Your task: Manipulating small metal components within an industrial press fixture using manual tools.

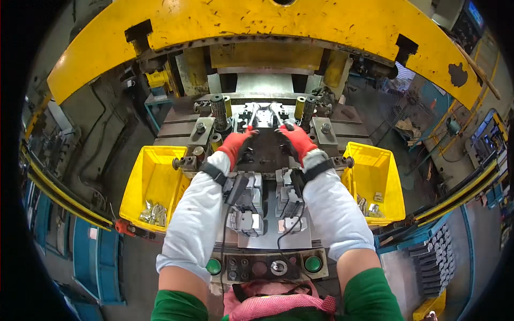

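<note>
Grey metal parts (247,222): stacked along left and right edges of steel plate (272,236).
Left hand (239,144), right hand (297,142): fingers look closed around silver tools (254,115).
Die block (263,116): beneath tool tips; best guided evenly, fingers outside its near edge.

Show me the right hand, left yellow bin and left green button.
Right hand (298,141): head view, its red gloved back.
Left yellow bin (160,179): head view, bare inside.
Left green button (213,266): head view, its middle.

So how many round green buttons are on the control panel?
2: the left green button at the panel's left end, and the right green button at its right end. Both show clearly.
</note>
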Available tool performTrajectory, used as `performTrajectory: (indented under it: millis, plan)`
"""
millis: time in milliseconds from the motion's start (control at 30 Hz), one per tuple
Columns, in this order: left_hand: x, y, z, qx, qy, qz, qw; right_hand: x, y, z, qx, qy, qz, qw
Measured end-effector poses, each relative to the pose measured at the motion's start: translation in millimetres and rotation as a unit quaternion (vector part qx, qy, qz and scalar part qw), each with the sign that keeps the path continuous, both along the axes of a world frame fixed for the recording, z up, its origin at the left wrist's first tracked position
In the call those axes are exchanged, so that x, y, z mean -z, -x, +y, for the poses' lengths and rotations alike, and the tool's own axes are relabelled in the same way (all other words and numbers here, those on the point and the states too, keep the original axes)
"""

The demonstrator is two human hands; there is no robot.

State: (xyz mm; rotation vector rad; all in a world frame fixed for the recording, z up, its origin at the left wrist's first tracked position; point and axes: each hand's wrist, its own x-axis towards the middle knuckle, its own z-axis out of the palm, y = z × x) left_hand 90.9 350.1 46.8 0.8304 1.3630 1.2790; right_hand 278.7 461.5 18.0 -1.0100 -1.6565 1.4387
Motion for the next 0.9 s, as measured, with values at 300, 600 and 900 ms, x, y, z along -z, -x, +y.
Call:
performTrajectory:
  millis: [300, 600, 900]
  plan:
    - [30.7, 53.6, -248.9, -0.287, -0.021, 0.086, 0.954, -16.5, -216.8, -209.7, 0.301, -0.013, 0.022, 0.953]
    - [77.7, 51.1, -358.0, -0.327, 0.267, 0.059, 0.905, 43.5, -236.5, -310.9, 0.120, 0.066, -0.225, 0.965]
    - [88.7, 17.7, -352.0, -0.332, -0.017, -0.019, 0.943, 47.9, -205.1, -290.5, -0.025, 0.183, -0.086, 0.979]
